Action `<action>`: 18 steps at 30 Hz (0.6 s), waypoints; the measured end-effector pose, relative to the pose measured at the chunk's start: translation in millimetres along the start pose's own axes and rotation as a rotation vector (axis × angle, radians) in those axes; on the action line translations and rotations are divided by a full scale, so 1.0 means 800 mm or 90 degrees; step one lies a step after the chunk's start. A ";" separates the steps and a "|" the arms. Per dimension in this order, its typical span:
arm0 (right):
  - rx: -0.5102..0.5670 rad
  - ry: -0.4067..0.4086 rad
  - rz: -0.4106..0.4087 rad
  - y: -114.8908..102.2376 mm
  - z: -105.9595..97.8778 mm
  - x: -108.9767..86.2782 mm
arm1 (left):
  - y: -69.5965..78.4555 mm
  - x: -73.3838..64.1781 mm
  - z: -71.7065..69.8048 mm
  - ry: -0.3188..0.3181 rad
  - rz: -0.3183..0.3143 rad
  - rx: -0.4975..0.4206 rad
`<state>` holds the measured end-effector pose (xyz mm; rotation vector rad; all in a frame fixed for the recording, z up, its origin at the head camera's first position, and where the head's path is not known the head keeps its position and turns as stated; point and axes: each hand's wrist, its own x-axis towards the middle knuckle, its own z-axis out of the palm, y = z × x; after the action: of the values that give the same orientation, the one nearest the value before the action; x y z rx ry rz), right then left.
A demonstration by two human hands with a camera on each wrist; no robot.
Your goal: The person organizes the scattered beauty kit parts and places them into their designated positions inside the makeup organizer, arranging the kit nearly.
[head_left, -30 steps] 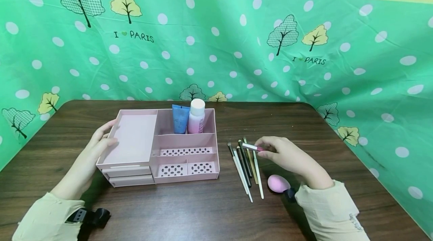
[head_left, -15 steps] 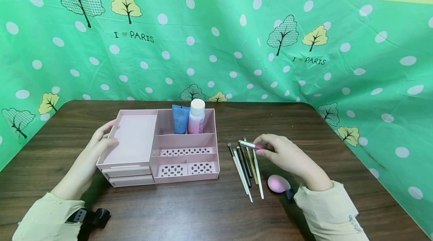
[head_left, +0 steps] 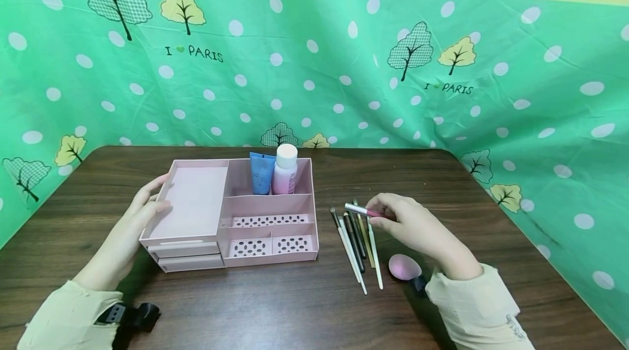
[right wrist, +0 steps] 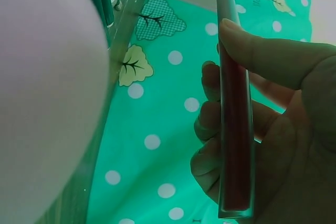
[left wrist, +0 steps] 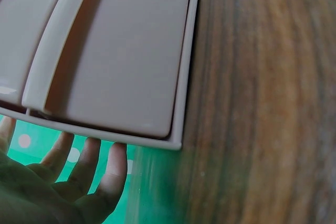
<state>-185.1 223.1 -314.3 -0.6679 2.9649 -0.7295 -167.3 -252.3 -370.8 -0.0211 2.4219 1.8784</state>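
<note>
A pale pink makeup organizer (head_left: 187, 202) stands on the table. My left hand (head_left: 140, 211) rests against its left side, the fairly straight fingertips touching the side wall and the thumb lying over the rim. In the left wrist view those fingers (left wrist: 86, 166) reach the edge beside the drawers. My right hand (head_left: 408, 221) pinches a lip gloss tube (head_left: 363, 209), its silvery end pointing left above several makeup brushes (head_left: 356, 246). In the right wrist view the tube (right wrist: 236, 124) lies between the thumb and curled fingers, its contents dark red.
A blue squeeze tube (head_left: 262, 173) and a white-capped bottle (head_left: 285, 170) stand in the organizer's back compartment. Its front compartments have perforated floors. A pink makeup sponge (head_left: 404, 267) lies near the right wrist. A green curtain (head_left: 314, 66) hangs behind the table.
My right hand has shifted slightly to the left and away from me with the lip gloss tube. The left hand and the organizer have stayed put.
</note>
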 end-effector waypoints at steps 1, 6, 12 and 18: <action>-0.001 0.003 -0.001 -0.001 0.000 0.000 | 0.000 0.000 0.000 0.000 0.000 0.000; -0.004 0.017 -0.011 -0.004 0.001 0.000 | 0.001 -0.001 0.001 0.000 -0.001 -0.001; -0.004 0.032 -0.028 -0.007 0.004 -0.001 | -0.002 -0.001 0.002 -0.001 -0.005 -0.002; -0.012 0.041 -0.041 -0.013 0.014 0.002 | 0.000 -0.001 0.001 0.001 0.000 -0.003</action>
<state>-181.5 209.4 -319.3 -0.7586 3.0241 -0.7423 -166.8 -251.7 -370.8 -0.0240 2.4182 1.8855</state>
